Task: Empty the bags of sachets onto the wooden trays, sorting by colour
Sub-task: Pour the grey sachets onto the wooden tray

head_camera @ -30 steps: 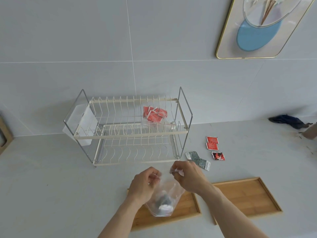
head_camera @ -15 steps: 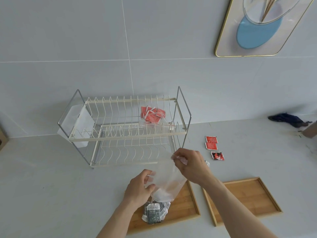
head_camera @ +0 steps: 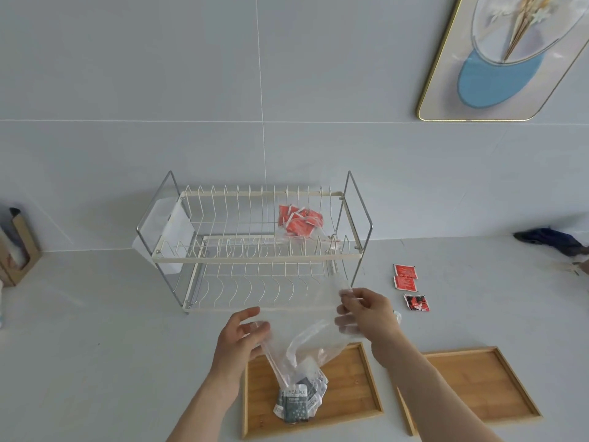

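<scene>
A clear plastic bag hangs upside down over the left wooden tray. My right hand pinches its upper corner. My left hand touches the bag's lower left side with loosely spread fingers. Several grey sachets lie in a heap on the left tray under the bag's mouth. The right wooden tray holds nothing. A second clear bag of red sachets rests on the top shelf of the dish rack. Three red sachets lie loose on the counter to the right.
The white wire dish rack stands against the tiled wall behind the trays. A dark cloth lies at the far right. A brown cardboard holder sits at the left edge. A framed picture hangs on the wall.
The bag was turned upside down and lifted; the grey sachets slid out onto the left tray. My right hand rose with the bag's corner, and my left hand's fingers loosened.
</scene>
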Action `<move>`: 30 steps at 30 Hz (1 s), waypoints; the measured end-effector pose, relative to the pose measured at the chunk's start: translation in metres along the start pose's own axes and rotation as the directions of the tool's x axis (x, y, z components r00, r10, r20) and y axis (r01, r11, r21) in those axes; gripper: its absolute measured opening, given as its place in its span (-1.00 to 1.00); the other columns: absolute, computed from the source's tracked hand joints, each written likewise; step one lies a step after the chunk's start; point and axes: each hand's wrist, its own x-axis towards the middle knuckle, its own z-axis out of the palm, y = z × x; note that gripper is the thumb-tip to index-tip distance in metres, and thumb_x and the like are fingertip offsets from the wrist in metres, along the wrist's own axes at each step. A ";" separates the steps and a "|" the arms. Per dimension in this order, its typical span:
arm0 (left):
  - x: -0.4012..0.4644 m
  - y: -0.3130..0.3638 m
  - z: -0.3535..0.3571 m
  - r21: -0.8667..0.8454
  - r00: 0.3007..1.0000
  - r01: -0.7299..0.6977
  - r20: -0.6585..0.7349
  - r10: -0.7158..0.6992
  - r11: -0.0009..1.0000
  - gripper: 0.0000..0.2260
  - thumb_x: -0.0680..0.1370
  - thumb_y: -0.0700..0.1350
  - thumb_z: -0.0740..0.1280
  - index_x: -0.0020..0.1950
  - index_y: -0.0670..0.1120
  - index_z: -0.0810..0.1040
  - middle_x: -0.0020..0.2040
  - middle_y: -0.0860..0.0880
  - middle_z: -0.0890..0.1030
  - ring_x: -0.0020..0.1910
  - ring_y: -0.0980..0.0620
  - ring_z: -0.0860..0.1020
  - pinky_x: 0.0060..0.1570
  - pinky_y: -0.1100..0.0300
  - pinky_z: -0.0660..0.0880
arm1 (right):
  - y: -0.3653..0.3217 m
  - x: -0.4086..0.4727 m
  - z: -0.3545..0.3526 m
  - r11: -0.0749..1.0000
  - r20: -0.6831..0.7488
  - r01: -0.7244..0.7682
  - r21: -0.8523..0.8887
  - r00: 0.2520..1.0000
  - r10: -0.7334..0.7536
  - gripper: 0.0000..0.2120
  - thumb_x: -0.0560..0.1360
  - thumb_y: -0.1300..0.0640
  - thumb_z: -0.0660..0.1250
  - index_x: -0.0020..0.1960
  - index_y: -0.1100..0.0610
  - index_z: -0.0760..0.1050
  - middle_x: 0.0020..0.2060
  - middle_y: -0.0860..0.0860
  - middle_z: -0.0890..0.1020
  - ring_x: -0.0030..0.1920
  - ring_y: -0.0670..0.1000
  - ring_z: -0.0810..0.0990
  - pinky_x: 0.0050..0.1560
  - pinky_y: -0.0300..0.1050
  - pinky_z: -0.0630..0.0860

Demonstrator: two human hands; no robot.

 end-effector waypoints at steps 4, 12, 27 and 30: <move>-0.004 0.000 -0.023 -0.129 0.999 0.036 -0.030 -0.041 0.991 -0.52 0.44 -0.38 0.44 0.23 0.09 0.60 0.15 -0.09 0.68 0.09 -0.09 0.70 -0.02 0.05 0.55 | 0.009 0.000 0.024 0.992 0.037 -0.111 0.064 0.993 0.109 -0.86 0.58 0.15 0.41 0.08 0.22 0.59 -0.20 0.17 0.69 -0.29 0.12 0.72 -0.25 0.03 0.71; -0.014 -0.016 -0.084 -0.172 0.982 0.020 -0.181 -0.051 0.985 -0.43 0.43 -0.45 0.38 0.26 0.12 0.51 0.23 0.00 0.58 0.17 -0.09 0.62 -0.05 0.05 0.51 | 0.034 -0.008 0.102 0.957 0.049 -0.266 0.118 0.964 0.262 -0.86 0.60 0.27 0.34 0.14 0.27 0.46 -0.17 0.23 0.67 -0.35 0.17 0.68 -0.49 -0.11 0.60; -0.020 -0.048 -0.154 0.167 0.825 -0.001 -0.557 0.095 0.986 -0.55 0.45 -0.42 0.39 0.25 -0.04 0.51 0.27 -0.04 0.54 0.03 -0.01 0.61 -0.14 0.23 0.48 | 0.073 -0.024 0.193 0.783 0.226 0.103 -0.614 0.973 0.049 -0.37 0.53 0.03 0.42 0.53 0.14 0.30 0.29 0.09 0.55 0.32 0.12 0.52 0.33 -0.01 0.43; -0.017 -0.049 -0.160 0.183 0.818 0.005 -0.566 0.101 0.983 -0.53 0.46 -0.44 0.36 0.30 -0.08 0.50 0.33 -0.09 0.48 0.11 -0.05 0.58 0.04 0.12 0.54 | 0.077 -0.024 0.196 0.792 0.323 0.147 -0.593 0.944 0.066 -0.28 0.55 0.05 0.42 0.60 0.16 0.18 0.48 0.09 0.42 0.45 0.10 0.44 0.45 0.00 0.39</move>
